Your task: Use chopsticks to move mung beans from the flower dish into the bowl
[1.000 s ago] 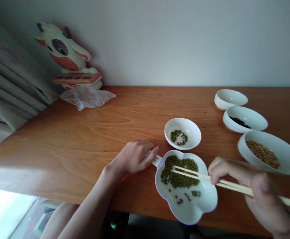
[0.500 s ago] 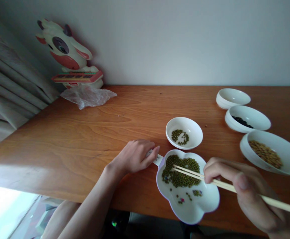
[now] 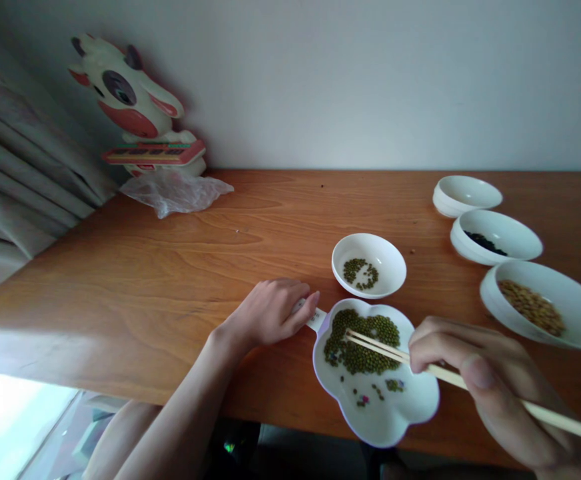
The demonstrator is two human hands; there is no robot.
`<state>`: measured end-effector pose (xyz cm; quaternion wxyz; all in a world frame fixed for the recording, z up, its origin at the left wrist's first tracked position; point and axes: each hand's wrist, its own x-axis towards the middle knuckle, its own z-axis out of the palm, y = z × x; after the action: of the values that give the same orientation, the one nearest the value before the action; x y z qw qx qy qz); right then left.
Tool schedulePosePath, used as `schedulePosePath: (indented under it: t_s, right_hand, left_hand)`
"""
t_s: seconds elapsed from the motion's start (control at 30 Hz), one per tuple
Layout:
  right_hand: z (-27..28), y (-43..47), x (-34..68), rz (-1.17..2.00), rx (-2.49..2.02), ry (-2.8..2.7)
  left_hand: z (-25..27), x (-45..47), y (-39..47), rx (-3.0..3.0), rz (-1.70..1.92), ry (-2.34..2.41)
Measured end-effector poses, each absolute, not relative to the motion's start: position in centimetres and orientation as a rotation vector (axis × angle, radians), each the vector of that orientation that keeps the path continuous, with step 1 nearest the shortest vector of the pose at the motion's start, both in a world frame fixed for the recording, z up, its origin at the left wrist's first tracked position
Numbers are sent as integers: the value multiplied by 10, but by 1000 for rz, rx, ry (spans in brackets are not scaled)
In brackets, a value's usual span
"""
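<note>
My left hand (image 3: 280,310) is closed round the short handle of a white, flower-shaped dish (image 3: 390,420) with a lilac rim. Green mung beans (image 3: 370,357) are heaped in the dish's upper part, with a few loose ones lower down beside small coloured bits. A pair of wooden chopsticks (image 3: 448,375) is gripped in my right hand (image 3: 485,393). Their tips lie close together among the beans; whether a bean is pinched between them I cannot tell. Just behind the dish stands a small white bowl (image 3: 393,270) holding some mung beans.
On the right stand three white bowls: one with tan beans (image 3: 533,308), one with black beans (image 3: 485,243), and a farther bowl (image 3: 468,193) whose inside looks plain white. A cow-shaped toy keyboard (image 3: 145,113) and a clear plastic bag (image 3: 175,193) occupy the back left of the wooden table (image 3: 170,280).
The chopstick tips have drawn slightly closer together among the beans, and my right hand has shifted a little. My left hand stays on the handle.
</note>
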<state>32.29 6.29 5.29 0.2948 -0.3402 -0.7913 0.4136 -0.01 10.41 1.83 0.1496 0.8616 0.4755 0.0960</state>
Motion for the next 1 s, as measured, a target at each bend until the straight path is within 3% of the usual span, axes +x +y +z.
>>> schedulePosePath:
  t_s: [0.4,1.0]
  right_hand:
    - [48,62,335,1144,-915,-1934]
    - [50,65,318,1106,-900,-2101]
  left_hand:
    - [18,0,104,2475,294,1363]
    - [17,0,104,2477,302,1360]
